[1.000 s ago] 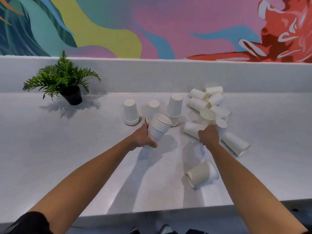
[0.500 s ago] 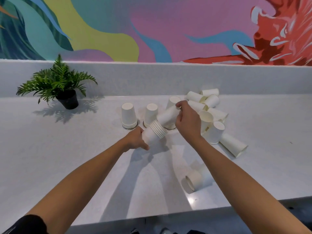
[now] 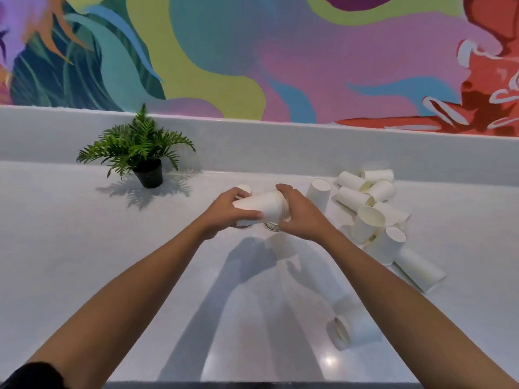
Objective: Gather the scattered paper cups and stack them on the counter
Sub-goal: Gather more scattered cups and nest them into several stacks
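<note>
A nested stack of white paper cups point(image 3: 262, 207) lies sideways in the air above the white counter point(image 3: 84, 262). My left hand point(image 3: 227, 213) grips its closed end and my right hand point(image 3: 302, 217) covers its rim end. Behind my hands, upside-down cups stand on the counter: one point(image 3: 243, 188) peeks over my left hand, another point(image 3: 318, 193) stands to the right. A pile of several loose cups point(image 3: 373, 217) lies at the right. One cup point(image 3: 349, 329) lies on its side near the front edge.
A small green plant in a black pot point(image 3: 140, 155) stands at the back left. A low white ledge point(image 3: 280, 144) runs along the back under a colourful mural. The counter's front edge point(image 3: 252, 384) is just below my forearms.
My right hand took a cup from the pile and pushed it into the stack held by my left hand. The stack has tipped to lie sideways, and the camera has tilted up.
</note>
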A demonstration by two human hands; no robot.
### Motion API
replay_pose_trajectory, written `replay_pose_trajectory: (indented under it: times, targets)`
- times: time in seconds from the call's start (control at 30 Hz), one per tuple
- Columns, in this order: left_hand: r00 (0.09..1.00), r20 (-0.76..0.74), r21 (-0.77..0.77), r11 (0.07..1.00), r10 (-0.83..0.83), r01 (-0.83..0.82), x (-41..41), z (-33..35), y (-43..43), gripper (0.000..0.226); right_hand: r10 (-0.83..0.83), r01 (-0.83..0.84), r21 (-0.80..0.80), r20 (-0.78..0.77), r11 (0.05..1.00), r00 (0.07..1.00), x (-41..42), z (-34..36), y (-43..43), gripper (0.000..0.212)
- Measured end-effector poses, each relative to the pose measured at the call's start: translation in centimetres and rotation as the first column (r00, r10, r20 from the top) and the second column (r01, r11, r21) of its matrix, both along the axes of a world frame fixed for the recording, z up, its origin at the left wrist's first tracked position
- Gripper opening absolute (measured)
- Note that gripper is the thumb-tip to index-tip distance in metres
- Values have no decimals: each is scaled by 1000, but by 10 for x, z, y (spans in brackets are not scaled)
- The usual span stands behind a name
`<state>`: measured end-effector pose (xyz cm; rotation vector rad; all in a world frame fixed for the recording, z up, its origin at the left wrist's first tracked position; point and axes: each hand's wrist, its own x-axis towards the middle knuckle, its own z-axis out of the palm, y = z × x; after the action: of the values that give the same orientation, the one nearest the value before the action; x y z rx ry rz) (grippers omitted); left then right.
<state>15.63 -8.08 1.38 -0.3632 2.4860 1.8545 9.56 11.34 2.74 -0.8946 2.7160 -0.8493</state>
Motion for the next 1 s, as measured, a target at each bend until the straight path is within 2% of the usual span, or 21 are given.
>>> replay_pose_trajectory:
  times: [0.07,0.17,0.27,0.4,0.67,1.0]
  targets:
    - [996,-85,-13,999,38,-39,-1,18,-11,58,-31,31,0,-1,1000,1000,-4,3,-17,84]
    - [977,-207,-184,979,49,-88,-8,42,-18,49,-105,106,-55,23,993,994,-9,5,-41,79]
    - [943,-331,-331,933,25,-141,-17,59,-24,52,-149,161,-159,87,974,985,-15,7,-58,69]
    - [918,-395,-458,875,-42,-158,-32,72,-31,58,-208,219,-151,84,964,974,-23,11,-77,69]
    - [914,-386,-630,760,-128,-159,-58,69,-37,59,-287,288,-6,52,958,956,-41,0,-104,70]
    - [965,-229,-602,797,-128,-37,-78,37,-48,55,-254,253,141,-15,957,967,-61,-27,-112,69]
